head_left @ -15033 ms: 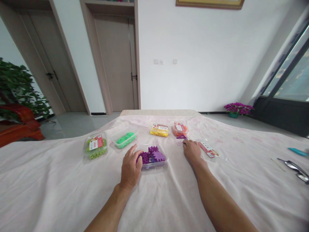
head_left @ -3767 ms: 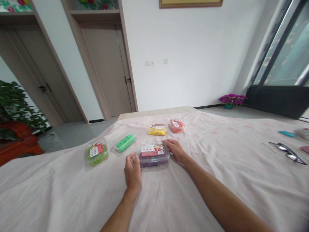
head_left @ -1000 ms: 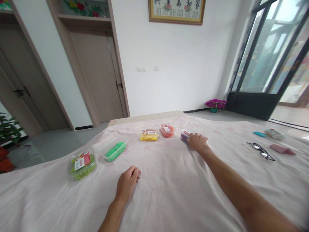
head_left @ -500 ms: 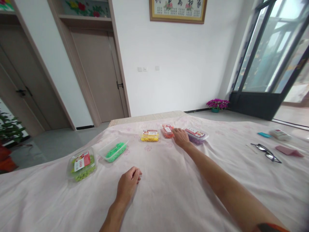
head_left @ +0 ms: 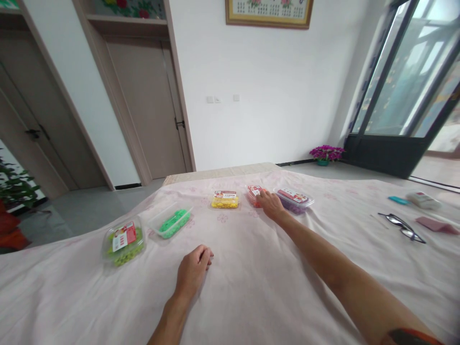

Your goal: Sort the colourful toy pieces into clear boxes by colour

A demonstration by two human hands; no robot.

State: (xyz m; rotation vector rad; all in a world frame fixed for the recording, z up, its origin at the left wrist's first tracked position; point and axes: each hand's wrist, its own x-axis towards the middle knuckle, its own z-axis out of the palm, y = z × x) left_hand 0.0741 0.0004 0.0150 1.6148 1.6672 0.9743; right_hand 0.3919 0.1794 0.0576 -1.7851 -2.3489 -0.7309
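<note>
My right hand (head_left: 271, 205) reaches across the cloth, its fingers closed on the near right side of a clear plastic box of red pieces (head_left: 253, 192). Just right of that hand lies a labelled plastic box of purple pieces (head_left: 294, 200). To the left is a box of yellow pieces (head_left: 224, 200). My left hand (head_left: 195, 267) rests on the cloth in a loose fist, with nothing visible in it. Beyond it sits a clear tray of bright green pieces (head_left: 174, 223) without a label on top. A labelled box of yellow-green pieces (head_left: 124, 241) stands farther left.
A pale pink cloth (head_left: 244, 278) covers the table. At the right lie eyeglasses (head_left: 402, 227), a pink folded item (head_left: 436, 224), a small blue object (head_left: 398, 200) and a white packet (head_left: 423, 200). Purple flowers (head_left: 327, 153) stand on the floor beyond.
The red box has shifted slightly right with my right hand, nearer to the purple box. My left hand stays on the cloth. The whole view has tilted a little.
</note>
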